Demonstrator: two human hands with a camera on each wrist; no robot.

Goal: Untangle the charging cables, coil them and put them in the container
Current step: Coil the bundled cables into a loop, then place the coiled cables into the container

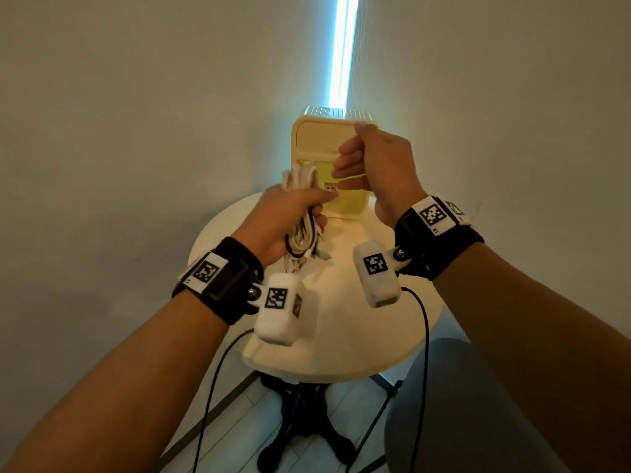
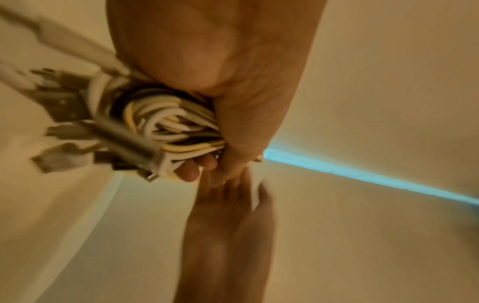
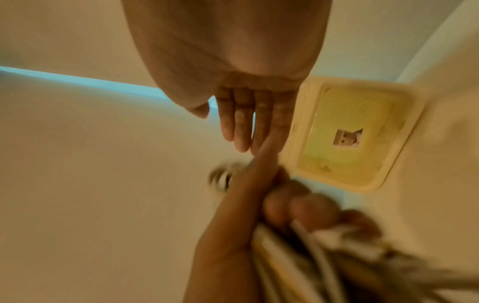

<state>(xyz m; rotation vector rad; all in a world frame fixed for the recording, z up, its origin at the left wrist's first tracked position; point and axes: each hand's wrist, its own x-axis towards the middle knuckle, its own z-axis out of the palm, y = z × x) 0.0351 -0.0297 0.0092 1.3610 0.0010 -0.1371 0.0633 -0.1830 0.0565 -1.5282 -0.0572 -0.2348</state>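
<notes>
My left hand (image 1: 290,213) grips a bundle of white, yellow and black charging cables (image 1: 302,233) upright above the table. Loops stick out over the fist and several plugs hang below it. A USB plug (image 1: 330,188) pokes out by the fingertips. My right hand (image 1: 355,162) is just right of the bundle and higher, fingers curled, pinching a thin pale strand (image 1: 353,178) that runs from the bundle. The pale yellow container (image 1: 345,203) stands behind both hands with its lid (image 1: 317,138) raised. In the left wrist view the bundle (image 2: 168,123) fills the palm.
A small round white table (image 1: 341,336) on a dark pedestal foot stands in a room corner with a bright light strip (image 1: 343,46). A grey seat (image 1: 478,404) is at the lower right. Black wrist-camera leads (image 1: 425,336) hang down over the table's edge.
</notes>
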